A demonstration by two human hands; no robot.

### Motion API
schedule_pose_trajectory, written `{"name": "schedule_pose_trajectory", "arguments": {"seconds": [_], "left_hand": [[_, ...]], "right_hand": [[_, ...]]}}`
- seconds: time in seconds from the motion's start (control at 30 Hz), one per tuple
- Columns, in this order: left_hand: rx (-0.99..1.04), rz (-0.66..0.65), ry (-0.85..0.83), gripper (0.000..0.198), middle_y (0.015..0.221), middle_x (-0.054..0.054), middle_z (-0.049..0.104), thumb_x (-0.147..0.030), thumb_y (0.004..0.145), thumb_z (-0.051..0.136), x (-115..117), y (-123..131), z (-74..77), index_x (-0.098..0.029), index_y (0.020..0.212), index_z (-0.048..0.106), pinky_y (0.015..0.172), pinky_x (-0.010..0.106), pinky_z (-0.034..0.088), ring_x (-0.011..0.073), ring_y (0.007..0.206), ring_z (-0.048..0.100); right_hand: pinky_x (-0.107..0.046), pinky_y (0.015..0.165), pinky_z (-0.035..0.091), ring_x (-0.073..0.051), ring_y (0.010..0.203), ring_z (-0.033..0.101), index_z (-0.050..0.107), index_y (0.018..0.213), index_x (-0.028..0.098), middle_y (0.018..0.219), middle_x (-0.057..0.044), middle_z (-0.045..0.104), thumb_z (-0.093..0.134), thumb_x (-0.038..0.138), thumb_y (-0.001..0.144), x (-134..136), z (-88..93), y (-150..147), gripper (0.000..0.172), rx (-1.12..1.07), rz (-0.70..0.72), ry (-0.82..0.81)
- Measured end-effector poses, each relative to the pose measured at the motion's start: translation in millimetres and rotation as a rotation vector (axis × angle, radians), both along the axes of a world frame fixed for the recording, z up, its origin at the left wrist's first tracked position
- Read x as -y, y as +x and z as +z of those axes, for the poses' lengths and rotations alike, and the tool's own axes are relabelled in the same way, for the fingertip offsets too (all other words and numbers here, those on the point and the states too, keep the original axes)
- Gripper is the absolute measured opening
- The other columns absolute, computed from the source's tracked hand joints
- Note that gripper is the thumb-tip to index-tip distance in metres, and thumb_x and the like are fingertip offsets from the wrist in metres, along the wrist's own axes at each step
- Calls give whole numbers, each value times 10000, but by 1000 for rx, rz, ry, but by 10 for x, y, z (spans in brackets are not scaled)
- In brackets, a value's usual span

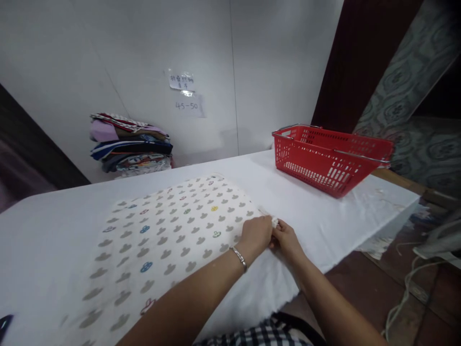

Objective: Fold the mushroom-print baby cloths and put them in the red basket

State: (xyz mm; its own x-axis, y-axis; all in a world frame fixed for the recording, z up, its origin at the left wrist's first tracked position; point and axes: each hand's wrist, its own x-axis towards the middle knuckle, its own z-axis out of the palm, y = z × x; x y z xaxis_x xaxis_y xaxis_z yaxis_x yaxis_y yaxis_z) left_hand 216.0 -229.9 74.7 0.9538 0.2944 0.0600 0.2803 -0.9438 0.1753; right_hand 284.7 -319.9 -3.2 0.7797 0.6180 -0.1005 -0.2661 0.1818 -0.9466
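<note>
Hands meet at the right edge of the cloth [169, 235]: our left hand [256, 234] lies closed on the edge with its fingers curled under, and our right hand [286, 239] pinches the same edge just beside it, a small white tuft showing between the two. A thin metal bangle [239, 257] rings the left wrist.

Cloth lies flat on the table [50, 240], near the front and a little left of centre, its near end running out of view below. It is thin and soft, cream white, printed with rows of small grey rounded shapes and a few in blue, yellow, green and red. The table cover is plain white too, slightly nubby at its front hem, so the cloth's border is hard to tell from it; we judge that a pinch could take up the cover together with the cloth, and a pull would then drag both. Because both hands hold one spot, a tug there could skew the sheet and wrinkle the far side. The hands sit close to the table's front edge, where loose fabric could slide off toward the floor.

Basket [329, 158], red plastic with slotted walls and metal handles folded down, stands well apart at the right end of the table. Folded clothes [131, 146] in mixed colours are stacked against the white wall [281, 72], under two paper notes [185, 93].
</note>
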Motion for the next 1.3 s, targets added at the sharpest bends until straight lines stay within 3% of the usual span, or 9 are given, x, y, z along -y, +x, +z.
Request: {"name": "schedule_pose_trajectory", "arguments": {"seconds": [0.1,0.2,0.43,0.6,0.8,0.97,1.17,1.3], "left_hand": [[32,-53,13,213,1001,65,604,-216,897,390,38,-1,-227,-186,1026,557,691,300,459,196,886,593],[70,-62,33,226,1060,61,553,-219,904,385,6,-21,-331,-203,1074,533,708,295,467,180,915,559],[82,-104,19,295,1105,67,516,-241,840,502,16,-19,-359,-185,1129,492,776,319,464,200,976,504],[121,-134,-28,300,1121,75,513,-200,812,481,31,-80,-390,-173,1108,515,812,348,452,218,1011,474],[165,-157,-72,320,1138,59,523,-198,798,489,11,-313,-385,-186,1118,487,841,355,432,211,1013,473],[90,-34,-58,224,1063,49,566,-127,787,468,-173,-954,-379,-195,990,534,837,354,421,202,978,493],[-19,328,-19,429,1145,55,580,-11,714,452,-561,-2129,-387,-211,1076,562,912,350,378,205,1071,488],[40,612,99,532,1244,82,554,15,680,446,-729,-2862,-398,-192,1156,562,992,385,329,238,1178,451]], "right_hand": [[-211,371,387,-92,403,473,569,1034,155,551,49,556,676,264,642,-2,-56,37,420,6,9,9],[-212,373,386,-92,412,470,573,1026,151,566,42,561,668,260,645,-7,-68,44,407,6,13,0],[-222,444,408,-113,497,521,566,1117,179,643,27,594,658,225,622,69,5,24,506,-83,64,80],[-230,516,420,-137,587,570,472,1271,157,682,10,631,719,362,644,86,19,37,705,-110,-47,5],[-221,417,353,-122,381,482,413,1322,114,458,49,543,678,476,693,108,-1,22,772,27,-58,-127],[-217,418,378,-121,400,501,431,1317,105,496,17,594,694,439,673,153,-22,52,772,9,-84,-185],[-203,425,435,-120,449,536,451,1312,153,591,9,643,745,420,603,178,-37,72,813,-38,-61,-187],[-200,456,473,-121,468,551,446,1313,163,589,9,648,754,411,589,203,-86,103,825,-44,-57,-189]]}}
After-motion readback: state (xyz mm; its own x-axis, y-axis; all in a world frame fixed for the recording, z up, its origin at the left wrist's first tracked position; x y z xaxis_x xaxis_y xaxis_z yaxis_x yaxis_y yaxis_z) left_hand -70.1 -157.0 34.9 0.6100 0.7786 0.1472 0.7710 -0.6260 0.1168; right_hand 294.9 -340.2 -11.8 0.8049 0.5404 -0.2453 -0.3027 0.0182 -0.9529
